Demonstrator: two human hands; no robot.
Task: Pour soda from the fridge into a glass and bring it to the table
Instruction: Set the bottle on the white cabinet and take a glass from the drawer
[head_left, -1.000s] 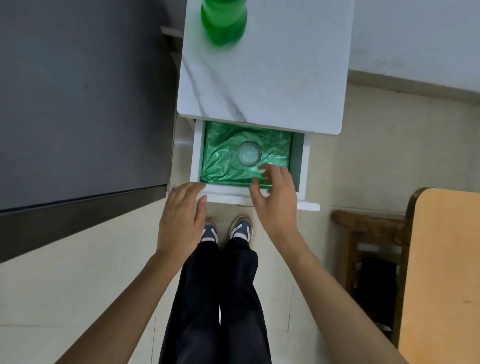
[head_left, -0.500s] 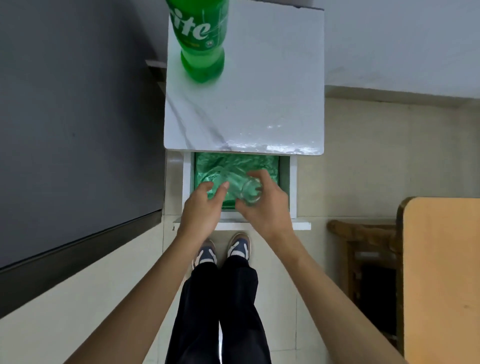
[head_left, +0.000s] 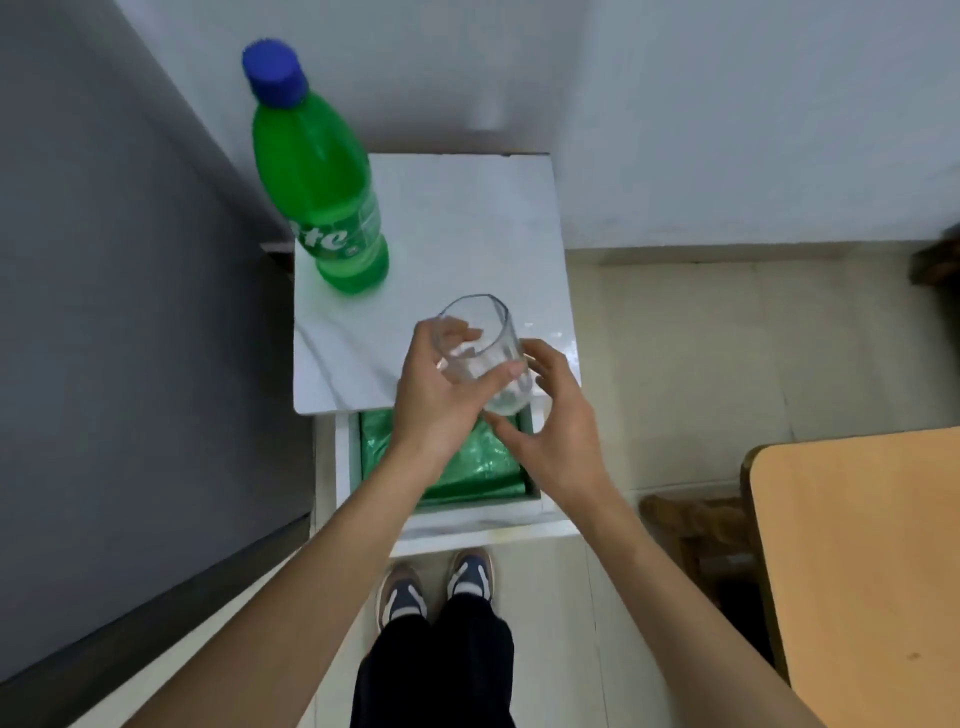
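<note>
A clear empty glass (head_left: 483, 332) is held tilted, mouth up, just above the front edge of the white marble cabinet top (head_left: 467, 234). My left hand (head_left: 436, 400) is shut on it, thumb across its front and fingers behind. My right hand (head_left: 556, 431) is beside the glass's base with its fingers apart; whether they touch the glass I cannot tell. A green soda bottle (head_left: 322, 182) with a blue cap stands upright and shut at the top's back left.
Below my hands the cabinet's drawer (head_left: 467, 522) stands pulled out, lined with green foil (head_left: 467, 467). A dark grey fridge side (head_left: 130, 312) fills the left. A wooden table (head_left: 857, 545) is at the right, with a wooden stool (head_left: 691, 519) beside it.
The glass came up out of the drawer to the level of the cabinet top. It passed from my right hand into my left. The view tilted up, so the whole bottle shows.
</note>
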